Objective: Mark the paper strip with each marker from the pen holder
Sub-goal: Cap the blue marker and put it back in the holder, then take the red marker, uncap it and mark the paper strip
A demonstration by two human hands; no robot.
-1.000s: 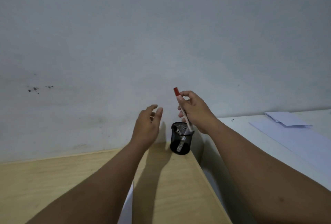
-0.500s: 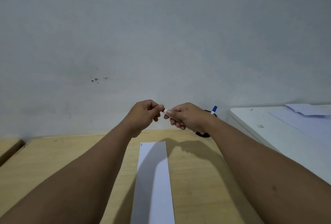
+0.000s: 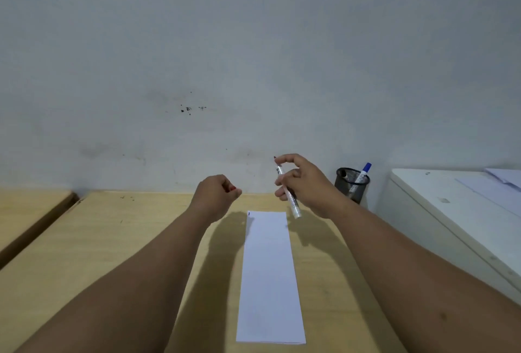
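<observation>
A long white paper strip [image 3: 270, 276] lies lengthwise on the wooden desk [image 3: 118, 242], with one small dark mark at its far left corner. My right hand [image 3: 303, 183] holds an uncapped white marker [image 3: 290, 197] with a red tip, tilted, above the strip's far right corner. My left hand [image 3: 217, 193] is closed around the marker's red cap [image 3: 233, 188], left of the strip's far end. A black mesh pen holder [image 3: 351, 185] stands by the wall at the right with a blue-capped marker [image 3: 363, 172] in it.
A white cabinet top [image 3: 451, 206] with loose white sheets [image 3: 496, 186] adjoins the desk on the right. A second wooden surface [image 3: 25, 211] lies at the left across a gap. The wall stands close behind the desk.
The hands, joined at the red cap half a second ago, have pulled apart: the cap stays in my left hand, the bare marker in my right. One second ago my right hand lifted this marker from the holder.
</observation>
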